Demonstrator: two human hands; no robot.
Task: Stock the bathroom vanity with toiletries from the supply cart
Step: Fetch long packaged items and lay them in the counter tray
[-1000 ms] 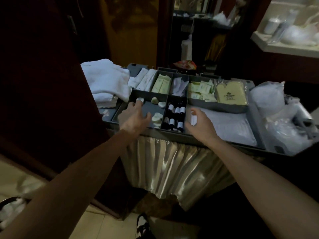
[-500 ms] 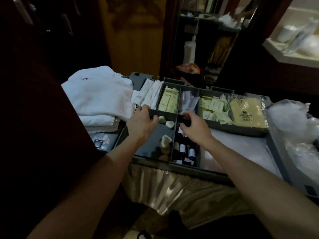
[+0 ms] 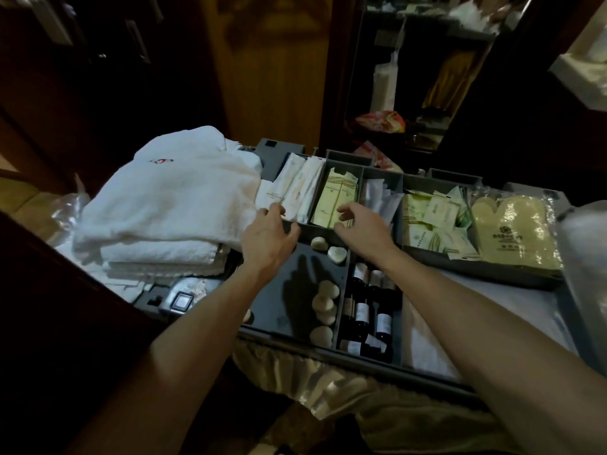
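A grey divided tray point(image 3: 398, 205) lies on top of the supply cart. My left hand point(image 3: 267, 236) reaches over its near-left compartment, fingertips touching the near ends of the long white packets point(image 3: 295, 185). My right hand point(image 3: 361, 226) is beside it, thumb and curled fingers pinching the near end of the pale green packets point(image 3: 338, 192). Round pale soaps point(image 3: 336, 254) lie in the compartment under my hands. Small dark bottles point(image 3: 361, 310) stand in the narrow compartment to their right.
Folded white towels point(image 3: 170, 205) are stacked at the cart's left. Green sachets point(image 3: 430, 218) and a bagged mitt point(image 3: 515, 231) fill the right compartments; a white cloth point(image 3: 476, 307) lies in front. Plastic bags point(image 3: 588, 257) sit far right. A pale counter edge point(image 3: 581, 77) shows top right.
Both hands have moved forward from the soap and bottle compartments to the back row of packets. The camera has come closer to the cart.
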